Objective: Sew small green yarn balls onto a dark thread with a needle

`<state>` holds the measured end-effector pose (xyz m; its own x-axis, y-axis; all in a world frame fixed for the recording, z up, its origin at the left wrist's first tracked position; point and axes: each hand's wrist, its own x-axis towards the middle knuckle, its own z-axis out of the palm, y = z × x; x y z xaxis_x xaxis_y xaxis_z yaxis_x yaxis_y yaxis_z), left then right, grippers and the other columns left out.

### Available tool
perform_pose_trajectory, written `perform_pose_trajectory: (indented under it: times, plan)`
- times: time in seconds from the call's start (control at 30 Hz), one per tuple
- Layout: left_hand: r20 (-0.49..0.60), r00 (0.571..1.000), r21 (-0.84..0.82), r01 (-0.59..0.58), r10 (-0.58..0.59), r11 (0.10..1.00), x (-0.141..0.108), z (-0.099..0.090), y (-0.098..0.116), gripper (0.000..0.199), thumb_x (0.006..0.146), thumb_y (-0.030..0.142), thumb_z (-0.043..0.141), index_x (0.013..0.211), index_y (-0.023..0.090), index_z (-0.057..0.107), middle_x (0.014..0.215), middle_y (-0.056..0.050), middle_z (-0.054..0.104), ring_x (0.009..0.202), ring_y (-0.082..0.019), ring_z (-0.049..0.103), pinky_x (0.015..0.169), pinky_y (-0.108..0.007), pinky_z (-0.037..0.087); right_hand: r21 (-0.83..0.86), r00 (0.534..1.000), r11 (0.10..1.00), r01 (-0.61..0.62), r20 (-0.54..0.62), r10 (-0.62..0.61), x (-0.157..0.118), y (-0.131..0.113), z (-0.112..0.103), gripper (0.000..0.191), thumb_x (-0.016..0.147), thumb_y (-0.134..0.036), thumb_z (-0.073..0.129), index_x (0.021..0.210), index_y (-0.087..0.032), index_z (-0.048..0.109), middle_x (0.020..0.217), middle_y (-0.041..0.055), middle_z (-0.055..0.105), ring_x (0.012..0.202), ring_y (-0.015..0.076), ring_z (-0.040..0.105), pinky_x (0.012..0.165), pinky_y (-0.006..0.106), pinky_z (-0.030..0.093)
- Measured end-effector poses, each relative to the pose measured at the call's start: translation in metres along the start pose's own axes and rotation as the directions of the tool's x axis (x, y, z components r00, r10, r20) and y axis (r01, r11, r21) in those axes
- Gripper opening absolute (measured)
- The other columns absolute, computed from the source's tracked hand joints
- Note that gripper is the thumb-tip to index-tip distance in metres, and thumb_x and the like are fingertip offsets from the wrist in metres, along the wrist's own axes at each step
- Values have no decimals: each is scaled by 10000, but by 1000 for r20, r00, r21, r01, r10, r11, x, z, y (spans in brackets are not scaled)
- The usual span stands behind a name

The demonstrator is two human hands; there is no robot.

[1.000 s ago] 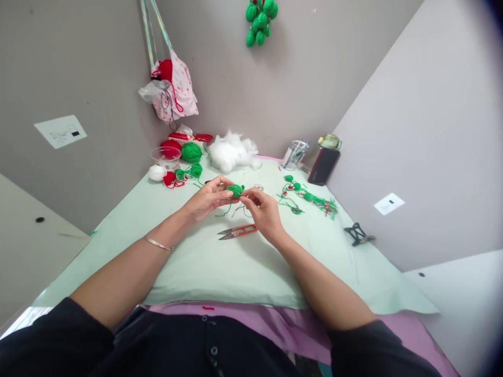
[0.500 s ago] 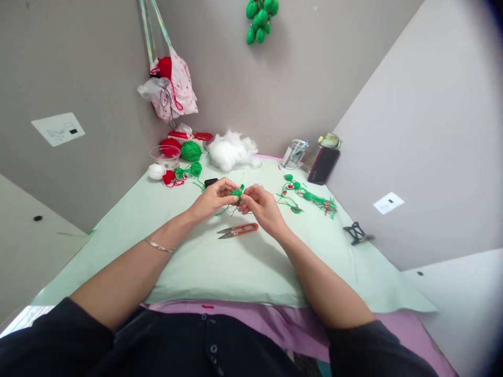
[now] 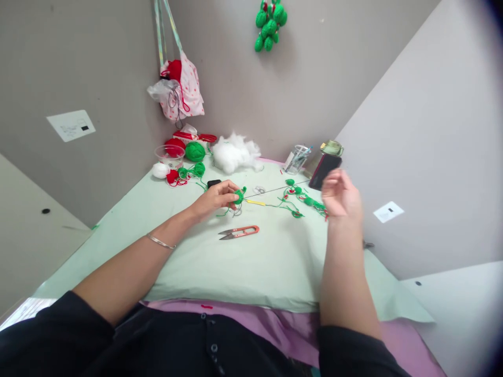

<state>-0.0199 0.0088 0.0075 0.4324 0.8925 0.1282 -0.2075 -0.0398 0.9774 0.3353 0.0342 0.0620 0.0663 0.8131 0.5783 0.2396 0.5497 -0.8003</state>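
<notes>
One dark thread (image 3: pixel 275 189) taut: L hand (image 3: pixel 215 200) pinches green yarn piece (image 3: pixel 239 196), prob. as anchor; R hand (image 3: pixel 342 198), curled nr R edge of cloth (image 3: pixel 220 269), seemingly grips thread.

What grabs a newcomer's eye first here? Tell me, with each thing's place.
First comes the green yarn piece in the left hand, near the middle, with a dark thread running straight towards the right hand. Next are the orange-handled scissors, lying on the pale cloth below the hands. Then the bunch of green yarn balls stands out against the wall at the top, above and right of the white stuffing.
</notes>
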Motion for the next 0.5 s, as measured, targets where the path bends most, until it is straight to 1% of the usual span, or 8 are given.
perform_pose_trajectory:
  times: [0.07,0.13,0.2,0.27,0.3,0.37,0.43,0.5]
  plan:
    - [-8,1000,-34,-6,6,999,0,-2,1,265,747,310,747,921,178,598,850,-2,584,720,-120,590,754,-323,514,161,935,979,121,-351,-58,4,11,-32,362,718,-549,743,675,-291,494,601,10,508,546,147,500,450,306,353]
    - [-11,1000,-62,-19,18,998,1,-4,1,253,744,297,744,914,177,600,850,-2,584,724,-118,578,757,-324,514,194,870,963,186,-488,-70,4,18,-46,325,709,-495,769,688,-306,505,581,-2,484,528,150,486,442,311,332]
    - [-7,1000,-74,-24,23,997,1,-6,1,247,748,296,738,920,179,604,857,-3,588,738,-120,572,762,-324,514,189,869,971,145,-493,-34,2,18,-39,235,747,-431,750,771,-318,545,571,-22,481,490,133,455,436,300,310]
    - [4,1000,-77,-19,20,997,1,-6,0,247,753,299,733,929,181,606,867,-3,588,744,-119,568,759,-318,513,188,909,982,20,-412,61,-1,12,-11,197,768,-362,733,901,-314,595,570,-40,501,454,103,426,440,280,303]
    - [11,1000,-79,-16,17,997,1,-6,0,248,754,300,732,932,181,607,871,-3,586,743,-118,566,755,-315,512,173,947,983,-66,-299,117,-4,7,8,206,782,-347,711,957,-293,617,591,-38,525,455,88,430,455,270,316]
    - [14,1000,-79,-12,13,997,1,-5,1,249,751,297,734,929,177,608,878,-4,582,740,-114,559,744,-310,511,138,979,979,-149,-120,166,-14,-5,50,215,743,-319,743,917,-205,690,637,-1,590,504,92,491,499,268,374]
    - [2,1000,-76,-11,11,997,0,-3,3,245,743,293,738,914,171,612,883,-8,581,750,-116,553,739,-307,508,-28,961,979,-203,185,204,-29,-19,90,227,791,-369,697,910,-177,728,684,13,622,580,109,521,572,275,425]
    - [-6,1000,-73,-12,11,997,-1,-1,5,240,736,293,740,894,164,615,879,-13,586,765,-121,554,734,-302,502,-131,918,979,-158,346,195,-46,-30,120,255,821,-401,664,898,-172,746,774,32,653,662,123,546,629,280,443]
